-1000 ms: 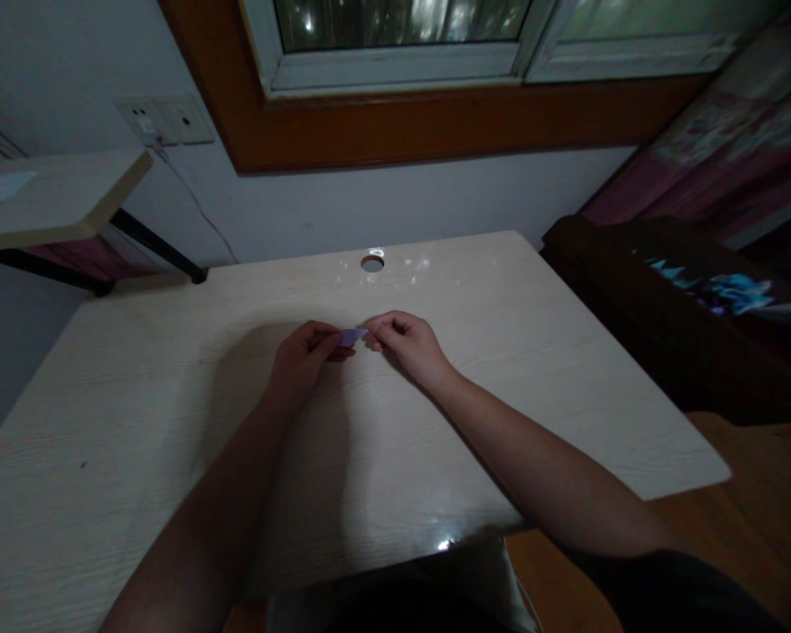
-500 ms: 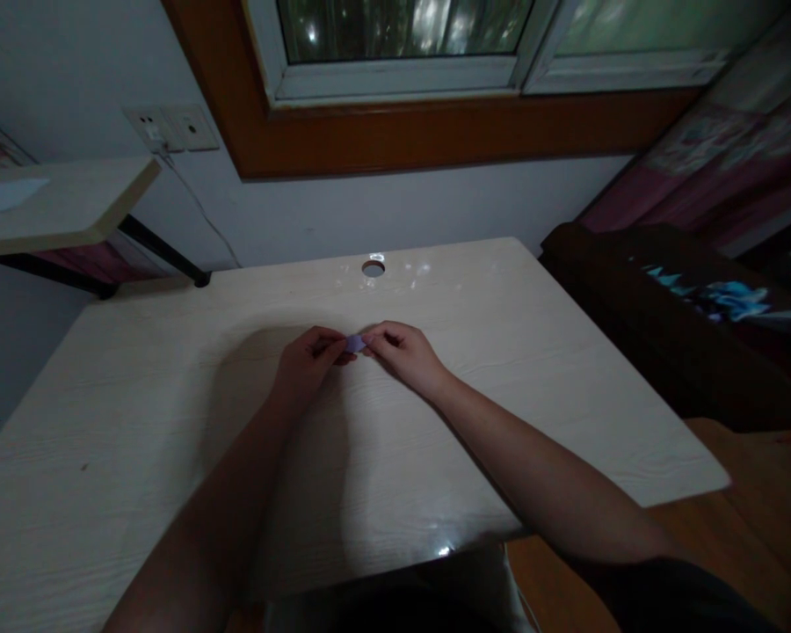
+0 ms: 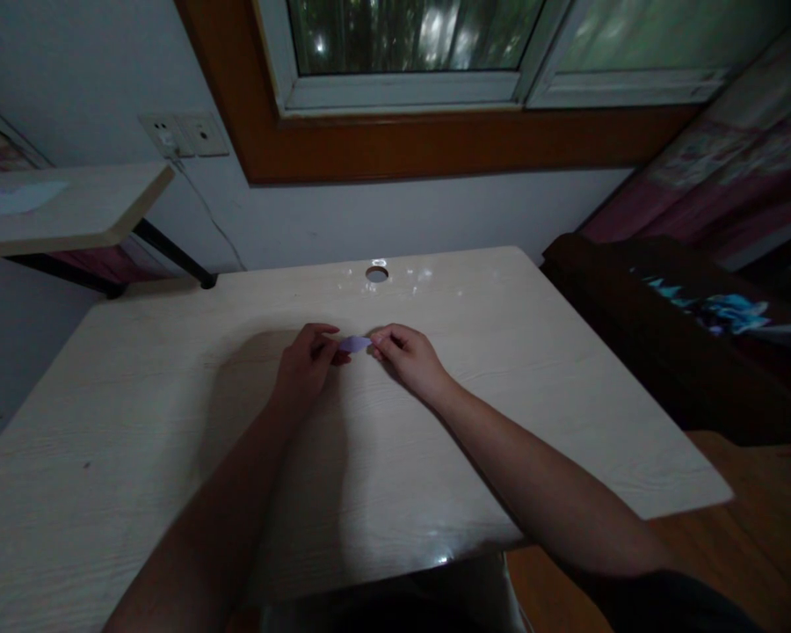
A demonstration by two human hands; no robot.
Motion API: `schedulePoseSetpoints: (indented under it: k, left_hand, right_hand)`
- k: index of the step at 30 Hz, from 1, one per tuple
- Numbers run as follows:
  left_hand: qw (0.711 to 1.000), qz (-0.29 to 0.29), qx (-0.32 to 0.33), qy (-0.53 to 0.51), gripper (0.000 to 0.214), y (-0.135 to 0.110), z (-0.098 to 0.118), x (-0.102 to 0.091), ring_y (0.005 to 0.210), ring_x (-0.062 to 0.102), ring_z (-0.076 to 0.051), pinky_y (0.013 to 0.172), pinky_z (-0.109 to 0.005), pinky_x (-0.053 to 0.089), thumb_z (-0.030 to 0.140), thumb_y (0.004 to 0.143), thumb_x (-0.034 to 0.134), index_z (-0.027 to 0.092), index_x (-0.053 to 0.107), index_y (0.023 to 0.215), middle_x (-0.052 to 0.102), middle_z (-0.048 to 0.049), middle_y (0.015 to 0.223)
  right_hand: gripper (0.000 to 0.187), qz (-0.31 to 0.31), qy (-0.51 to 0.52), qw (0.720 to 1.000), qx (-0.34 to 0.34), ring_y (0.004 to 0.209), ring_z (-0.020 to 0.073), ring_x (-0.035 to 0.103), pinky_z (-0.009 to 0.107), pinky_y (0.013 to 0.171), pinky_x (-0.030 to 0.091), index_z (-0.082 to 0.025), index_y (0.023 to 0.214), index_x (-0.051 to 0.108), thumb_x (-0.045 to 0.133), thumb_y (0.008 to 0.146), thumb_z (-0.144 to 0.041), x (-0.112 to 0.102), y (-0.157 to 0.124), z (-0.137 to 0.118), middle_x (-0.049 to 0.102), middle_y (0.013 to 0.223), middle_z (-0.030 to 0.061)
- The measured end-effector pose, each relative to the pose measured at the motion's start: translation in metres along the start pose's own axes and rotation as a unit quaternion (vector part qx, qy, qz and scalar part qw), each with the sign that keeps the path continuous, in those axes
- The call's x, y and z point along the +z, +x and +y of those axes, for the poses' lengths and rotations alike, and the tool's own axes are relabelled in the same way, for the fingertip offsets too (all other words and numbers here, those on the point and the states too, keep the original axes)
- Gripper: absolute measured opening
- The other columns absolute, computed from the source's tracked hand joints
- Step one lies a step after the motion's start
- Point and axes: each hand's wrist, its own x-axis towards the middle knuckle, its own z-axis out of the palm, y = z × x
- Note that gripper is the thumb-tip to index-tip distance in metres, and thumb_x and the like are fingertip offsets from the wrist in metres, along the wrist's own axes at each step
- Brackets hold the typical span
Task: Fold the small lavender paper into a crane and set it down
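Observation:
A small purple piece of folded paper (image 3: 354, 344) lies low over the pale wooden desk (image 3: 138, 387), held between both hands. My left hand (image 3: 307, 367) pinches its left end with curled fingers. My right hand (image 3: 409, 359) pinches its right end, fingers also curled. Both hands rest near the middle of the desk, a little in front of the round cable hole (image 3: 376, 273).
A wall with a socket plate (image 3: 185, 134) and a hanging cable stands behind the desk, below a window. A raised shelf (image 3: 72, 207) on black legs sits at the back left. Dark wooden furniture (image 3: 633, 308) stands right of the desk.
The hands drew together over the paper half a second ago and have now parted slightly, so more of the purple piece shows. The camera tilted a little.

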Motion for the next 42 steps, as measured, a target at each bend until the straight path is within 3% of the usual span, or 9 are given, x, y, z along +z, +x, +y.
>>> schedulePoseSetpoints:
  k: [5,11,16,20,24,29,35,42]
  left_hand:
    - [1.0,0.002,0.003,0.018,0.028,0.001,0.001,-0.003,0.069,0.073,-0.017,0.069,-0.028,0.058,0.038,0.088,0.061,0.02,0.056,0.109,0.074,-0.0031,0.08]
    - [0.999,0.013,-0.006,-0.03,0.029,0.003,-0.001,-0.004,0.068,0.072,-0.017,0.068,-0.029,0.058,0.038,0.086,0.063,0.019,0.057,0.107,0.074,-0.0035,0.079]
    - [0.997,-0.008,-0.022,-0.08,0.031,0.003,-0.002,-0.004,0.064,0.071,-0.016,0.066,-0.029,0.058,0.04,0.084,0.066,0.017,0.059,0.103,0.072,-0.0023,0.074]
    - [0.991,-0.044,-0.037,-0.122,0.028,0.002,-0.002,-0.005,0.064,0.07,-0.016,0.066,-0.03,0.057,0.04,0.082,0.068,0.016,0.06,0.096,0.072,-0.0027,0.072]
    - [0.989,-0.06,-0.029,-0.13,0.028,0.001,0.002,-0.007,0.066,0.069,-0.016,0.066,-0.03,0.056,0.042,0.085,0.064,0.015,0.062,0.092,0.073,-0.0052,0.076]
    - [0.998,-0.046,0.004,-0.036,0.025,0.002,0.006,-0.008,0.056,0.06,-0.011,0.057,-0.023,0.048,0.041,0.08,0.07,0.017,0.066,0.085,0.065,0.0004,0.065]
    - [0.998,-0.054,0.015,0.023,0.022,0.002,0.004,-0.007,0.059,0.061,-0.012,0.061,-0.023,0.048,0.04,0.081,0.069,0.018,0.069,0.082,0.067,-0.0003,0.064]
    - [0.994,-0.069,0.001,0.082,0.022,0.002,0.009,-0.007,0.06,0.063,-0.015,0.061,-0.024,0.048,0.04,0.082,0.065,0.019,0.071,0.079,0.07,-0.0008,0.064]
  right_hand:
    - [0.023,0.001,-0.027,1.0,-0.012,0.072,0.0157,0.061,0.027,0.068,0.046,-0.018,0.087,0.069,0.056,0.091,-0.037,0.0,0.0,0.001,0.069,0.077,0.0035]
    - [0.02,0.067,-0.077,0.992,-0.073,0.08,0.0168,0.062,0.03,0.074,0.049,-0.02,0.092,0.069,0.057,0.093,-0.036,-0.003,-0.003,-0.01,0.068,0.088,0.0058]
    - [0.029,-0.025,-0.072,0.981,-0.18,0.095,0.0184,0.063,0.031,0.079,0.054,-0.026,0.117,0.066,0.065,0.089,-0.034,-0.001,-0.007,-0.02,0.065,0.114,0.0091]
    - [0.021,-0.047,-0.1,0.968,-0.224,0.101,0.0196,0.064,0.036,0.09,0.053,-0.027,0.111,0.07,0.06,0.093,-0.029,0.0,-0.007,-0.02,0.069,0.109,0.0079]
    - [0.017,-0.024,-0.109,0.973,-0.201,0.091,0.0184,0.066,0.034,0.085,0.052,-0.025,0.102,0.074,0.059,0.094,-0.03,0.0,-0.009,-0.022,0.072,0.098,0.0064]
    - [0.019,-0.007,-0.081,0.989,-0.124,0.077,0.0168,0.065,0.028,0.07,0.049,-0.022,0.092,0.075,0.064,0.09,-0.037,0.001,-0.009,-0.023,0.072,0.085,0.0052]
    - [0.028,-0.068,-0.022,0.996,-0.056,0.077,0.0169,0.065,0.028,0.071,0.049,-0.019,0.09,0.074,0.061,0.09,-0.044,0.001,-0.007,-0.016,0.073,0.086,0.0056]
    - [0.027,-0.047,-0.002,0.998,-0.038,0.078,0.0173,0.063,0.03,0.073,0.048,-0.02,0.092,0.075,0.065,0.085,-0.045,0.001,-0.006,-0.019,0.072,0.087,0.0052]
